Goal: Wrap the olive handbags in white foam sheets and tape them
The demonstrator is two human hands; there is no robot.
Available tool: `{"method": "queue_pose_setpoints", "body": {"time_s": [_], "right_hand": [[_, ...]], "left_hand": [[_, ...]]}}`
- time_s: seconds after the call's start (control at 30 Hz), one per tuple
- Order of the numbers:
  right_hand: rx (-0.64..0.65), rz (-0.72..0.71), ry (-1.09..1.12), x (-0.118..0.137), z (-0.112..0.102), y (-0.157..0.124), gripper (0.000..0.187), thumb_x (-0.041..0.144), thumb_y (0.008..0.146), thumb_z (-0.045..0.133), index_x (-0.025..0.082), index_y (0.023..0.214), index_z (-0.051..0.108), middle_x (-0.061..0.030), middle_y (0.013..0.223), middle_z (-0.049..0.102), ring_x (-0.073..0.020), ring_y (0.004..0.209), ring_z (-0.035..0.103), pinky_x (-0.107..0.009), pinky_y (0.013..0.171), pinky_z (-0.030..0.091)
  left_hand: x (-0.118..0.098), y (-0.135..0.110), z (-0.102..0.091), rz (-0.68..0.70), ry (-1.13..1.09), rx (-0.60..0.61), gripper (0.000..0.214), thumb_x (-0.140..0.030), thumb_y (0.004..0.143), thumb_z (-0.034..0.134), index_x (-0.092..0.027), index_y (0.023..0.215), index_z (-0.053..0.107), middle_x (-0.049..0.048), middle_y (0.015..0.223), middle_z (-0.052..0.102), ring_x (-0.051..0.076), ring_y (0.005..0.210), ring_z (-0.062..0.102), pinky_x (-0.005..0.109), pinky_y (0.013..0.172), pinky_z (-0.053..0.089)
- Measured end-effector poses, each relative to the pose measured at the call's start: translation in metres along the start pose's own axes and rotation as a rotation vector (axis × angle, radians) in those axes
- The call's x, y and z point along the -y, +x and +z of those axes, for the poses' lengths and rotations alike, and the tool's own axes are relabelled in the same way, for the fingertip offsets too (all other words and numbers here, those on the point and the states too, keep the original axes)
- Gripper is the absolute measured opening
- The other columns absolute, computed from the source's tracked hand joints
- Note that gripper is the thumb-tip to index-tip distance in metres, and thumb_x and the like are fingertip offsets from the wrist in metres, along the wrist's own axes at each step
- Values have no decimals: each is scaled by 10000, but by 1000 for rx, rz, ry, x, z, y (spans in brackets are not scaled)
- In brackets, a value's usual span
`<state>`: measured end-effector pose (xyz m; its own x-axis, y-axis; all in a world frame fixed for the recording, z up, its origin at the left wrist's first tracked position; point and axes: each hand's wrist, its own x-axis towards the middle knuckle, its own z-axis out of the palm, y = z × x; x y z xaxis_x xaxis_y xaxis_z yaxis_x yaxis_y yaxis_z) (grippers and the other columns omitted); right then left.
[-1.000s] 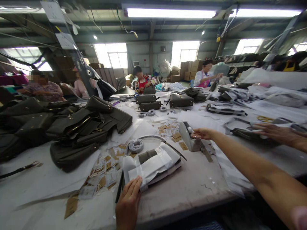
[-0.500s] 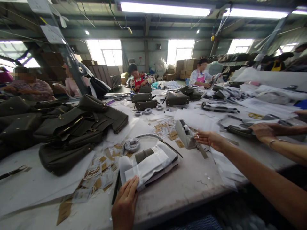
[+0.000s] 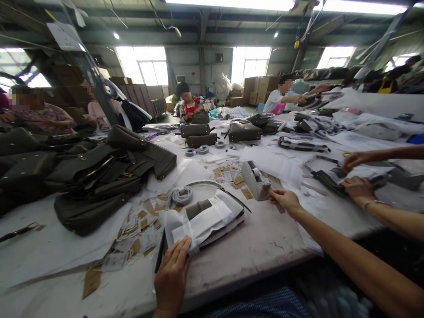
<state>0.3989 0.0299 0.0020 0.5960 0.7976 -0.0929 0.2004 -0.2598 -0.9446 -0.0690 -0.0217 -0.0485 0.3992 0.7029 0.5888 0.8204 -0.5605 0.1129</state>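
Note:
A dark handbag lies on the table, partly wrapped in white paper with clear tape across it. My left hand rests on the bag's near left corner, fingers stretched out flat over the paper. At the front end of a grey tape dispenser, my right hand has its fingertips pinched together on the tape, which barely shows. A wrapped coil of strap and a thin handle lie at the bag's far side.
Dark bags are heaped at the left. Loose tags and small packets lie scattered beside the wrapped bag. A neighbour's hands work on another bag at the right. Further dark bags stand across the table, with people beyond.
My right hand's fingers have closed from a loose spread into a pinch at the dispenser. My left hand stays on the bag. At the right, the neighbour's hands have shifted over their bag.

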Motion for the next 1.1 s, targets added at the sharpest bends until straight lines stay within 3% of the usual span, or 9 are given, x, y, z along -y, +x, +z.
{"method": "queue_pose_setpoints", "body": {"time_s": [0.17, 0.27, 0.33, 0.47, 0.53, 0.63, 0.77, 0.87, 1.1], "right_hand": [[43, -160, -341, 6, -23, -2, 215, 376, 718, 727, 187, 619, 699, -46, 576, 689, -178, 536, 629, -256, 503, 469], [36, -308, -498, 13, -37, -18, 166, 380, 744, 708, 219, 738, 747, -48, 744, 737, -222, 721, 667, -275, 601, 451], [82, -496, -657, 22, -43, -33, 185, 391, 815, 660, 239, 855, 759, -55, 888, 752, -230, 802, 673, -283, 645, 439], [306, -1096, -1003, 53, -31, -65, 251, 312, 973, 494, 237, 967, 734, -53, 898, 748, -184, 746, 674, -270, 632, 412], [437, -1303, -988, 75, -10, -82, 226, 274, 986, 491, 230, 993, 713, -45, 886, 744, -164, 749, 673, -261, 654, 413], [678, -1454, -885, 109, 35, -107, 167, 269, 972, 530, 226, 1001, 689, -37, 867, 727, -149, 744, 658, -264, 675, 405], [1020, -1513, -830, 144, 107, -134, 192, 340, 968, 530, 229, 917, 677, -22, 762, 683, -141, 678, 610, -280, 598, 338], [1206, -1537, -824, 157, 157, -141, 247, 391, 955, 537, 221, 826, 661, -15, 724, 662, -139, 659, 578, -281, 563, 284], [1389, -1487, -983, 153, 232, -134, 212, 381, 857, 645, 202, 747, 676, -21, 718, 686, -142, 625, 551, -276, 552, 245]], "left_hand": [[-1, 0, 1, -11, -17, -3, 458, -126, 961, 479, -239, 1405, 488, 1, 1334, 635, 220, 1216, 568, 366, 1019, 465], [-1, 1, 1, -21, -48, -6, 461, -119, 955, 486, -246, 1397, 495, 5, 1332, 635, 228, 1215, 568, 373, 1023, 466], [-2, 2, 0, -32, -74, -3, 462, -112, 947, 502, -247, 1388, 503, 10, 1331, 636, 235, 1213, 567, 381, 1027, 467], [-7, 4, -7, -95, -120, 33, 469, -84, 909, 566, -235, 1352, 534, 22, 1313, 645, 247, 1203, 562, 397, 1034, 474], [-11, 5, -11, -140, -146, 59, 478, -66, 885, 598, -234, 1331, 550, 26, 1301, 649, 245, 1200, 560, 394, 1040, 478], [-15, 8, -15, -202, -156, 83, 490, -52, 850, 645, -240, 1297, 576, 36, 1315, 632, 239, 1198, 557, 387, 1042, 488], [-18, 11, -17, -271, -136, 91, 445, -75, 840, 672, -266, 1238, 612, 44, 1321, 605, 237, 1166, 570, 374, 993, 522], [-18, 11, -17, -280, -163, 90, 406, -102, 865, 657, -261, 1235, 609, 45, 1262, 623, 231, 1156, 570, 368, 999, 516], [-17, 14, -18, -306, -253, 76, 311, -132, 900, 633, -261, 1183, 615, 31, 1191, 637, 212, 1112, 580, 360, 962, 526]]}}
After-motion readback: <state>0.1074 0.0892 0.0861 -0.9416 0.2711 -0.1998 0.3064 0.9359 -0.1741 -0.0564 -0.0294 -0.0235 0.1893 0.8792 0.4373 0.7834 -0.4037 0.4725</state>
